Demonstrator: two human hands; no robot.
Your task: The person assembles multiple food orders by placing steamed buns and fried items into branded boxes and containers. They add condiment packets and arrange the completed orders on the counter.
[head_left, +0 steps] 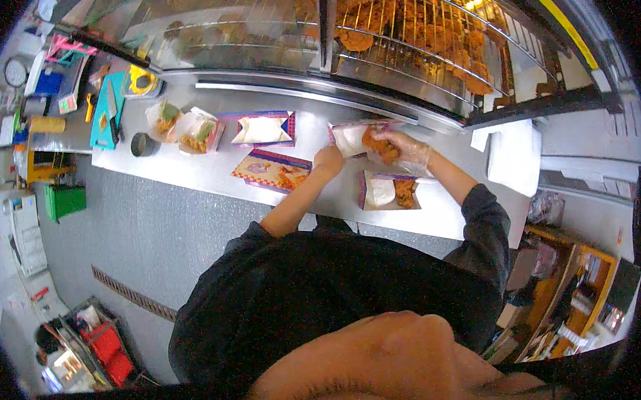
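Observation:
My right hand (408, 152), in a see-through plastic glove, is closed on a piece of fried chicken (378, 145). The chicken is over the right end of an open cardboard box (349, 139) with a white packet or lining in its left part. My left hand (328, 159), bare, has its fingers curled at that box's near left corner. Nearer to me, a second open box (379, 194) holds something white and a piece of fried chicken (406, 193). On the left lie a box with white paper inside (265, 129) and a printed box (273, 170) with a chequered edge.
Behind the steel counter (191, 173) rises a glass display cabinet (234, 43) with fried chicken on wire racks (415, 49). Filled bags (199, 132), a dark round bowl (143, 145) and a teal cutting board (108, 109) with a knife stand left. White paper (514, 161) lies right.

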